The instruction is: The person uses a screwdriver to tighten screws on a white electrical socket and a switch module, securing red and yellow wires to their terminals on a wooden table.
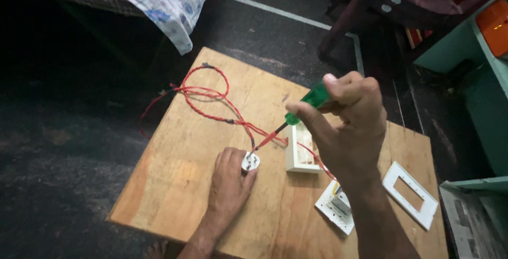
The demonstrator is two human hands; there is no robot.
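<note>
Red twisted wire [211, 97] loops across wooden board [180, 185]. Left hand [228, 182] pinches white plug [251, 161] against board. Right hand [352, 126] clamped on green screwdriver [307, 105], tip at plug. Risk: tip slips off screw, plug skids, jabs fingers. White box [299, 155], frame plate [410, 193] further right.

Your white plug [251, 161] lies pins-up on the board; your green-handled screwdriver [296, 115] slants down toward it.
</note>
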